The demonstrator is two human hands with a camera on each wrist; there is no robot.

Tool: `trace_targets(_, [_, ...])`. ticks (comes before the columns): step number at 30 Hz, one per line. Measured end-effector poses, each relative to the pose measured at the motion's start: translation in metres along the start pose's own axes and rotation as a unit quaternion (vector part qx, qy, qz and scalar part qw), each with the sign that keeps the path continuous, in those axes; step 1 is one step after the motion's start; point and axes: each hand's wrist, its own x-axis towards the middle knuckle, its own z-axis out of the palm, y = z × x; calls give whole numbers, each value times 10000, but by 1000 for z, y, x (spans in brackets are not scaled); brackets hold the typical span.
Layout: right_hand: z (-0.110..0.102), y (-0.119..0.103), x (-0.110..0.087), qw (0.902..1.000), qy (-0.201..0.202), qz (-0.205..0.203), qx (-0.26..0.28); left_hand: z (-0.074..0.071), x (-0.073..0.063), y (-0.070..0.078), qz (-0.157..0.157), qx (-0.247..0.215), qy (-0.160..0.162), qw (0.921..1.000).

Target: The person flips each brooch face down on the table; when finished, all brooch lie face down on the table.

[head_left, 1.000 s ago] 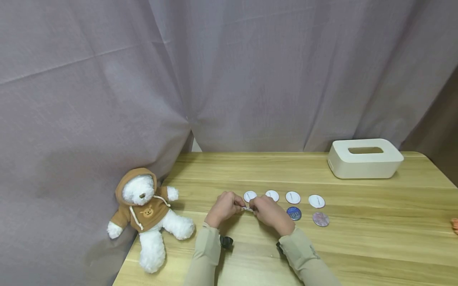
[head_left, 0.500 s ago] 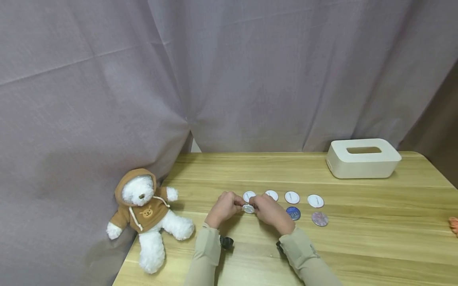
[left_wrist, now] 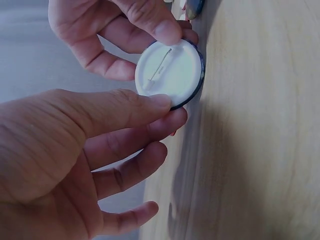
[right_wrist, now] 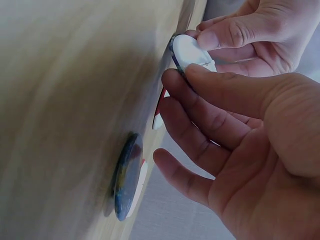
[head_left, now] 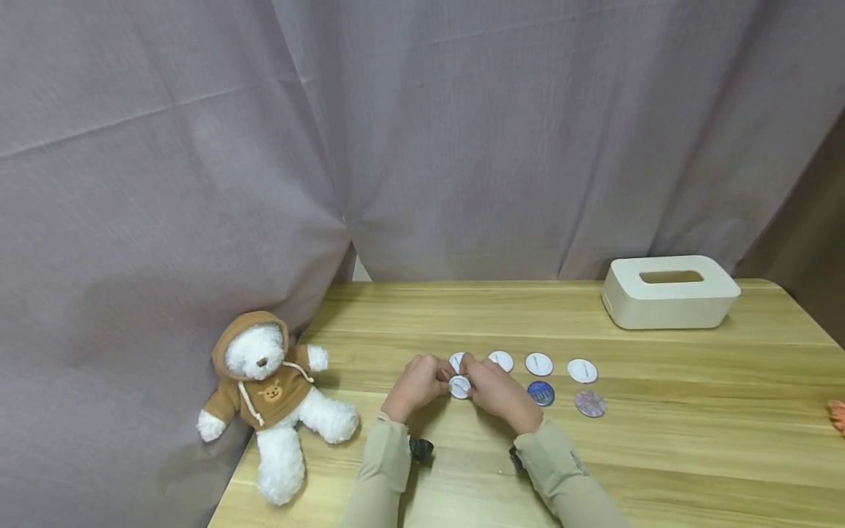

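A round pin badge (head_left: 460,387) is held just above the table between both hands, its white back and pin facing up in the head view. My left hand (head_left: 416,385) pinches one edge between thumb and forefinger, the other fingers loosely bent. On the opposite edge, the thumb and forefinger of my right hand (head_left: 499,392) pinch the same badge. The left wrist view shows the pin lying across the badge's back (left_wrist: 172,75). Behind the hands is another white-backed badge (head_left: 456,360), partly covered by fingers. A blue badge (head_left: 541,394) lies face up right of my right hand.
White-backed badges (head_left: 539,364) form a row across the table (head_left: 462,315). A pinkish badge (head_left: 590,403) lies at its right end, nearer me. A teddy bear (head_left: 271,392) sits at left, a tissue box (head_left: 673,312) at back right, and an orange object (head_left: 837,415) at the right edge.
The held badge has turned from nearly edge-on to showing its white back. Both hands stay in about the same place, fingers shifting slightly round its rim.
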Motion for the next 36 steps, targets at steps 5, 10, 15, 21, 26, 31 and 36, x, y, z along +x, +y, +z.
trace_targets(5, [2,1,0,10000,44,-50,-40,1,2,1,-185,-151,-76,9997])
trace_targets(10, [4,2,1,9999,20,44,-112,1,2,4,-317,-94,-103,9994])
trace_targets(15, [6,3,2,9999,43,97,-120,2,2,6,-437,133,-174,9988])
trace_targets(21, [7,5,4,9998,34,99,-161,2,1,8,-565,264,-321,9975])
trace_targets(26, [9,4,5,9997,-62,180,-180,3,1,10,-625,513,-300,9963])
trace_targets(31, [11,3,6,9991,-130,300,-272,5,0,12,-789,867,-297,9927])
trace_targets(36, [12,2,5,9971,-225,430,-588,6,-1,12,-895,930,-370,9909])
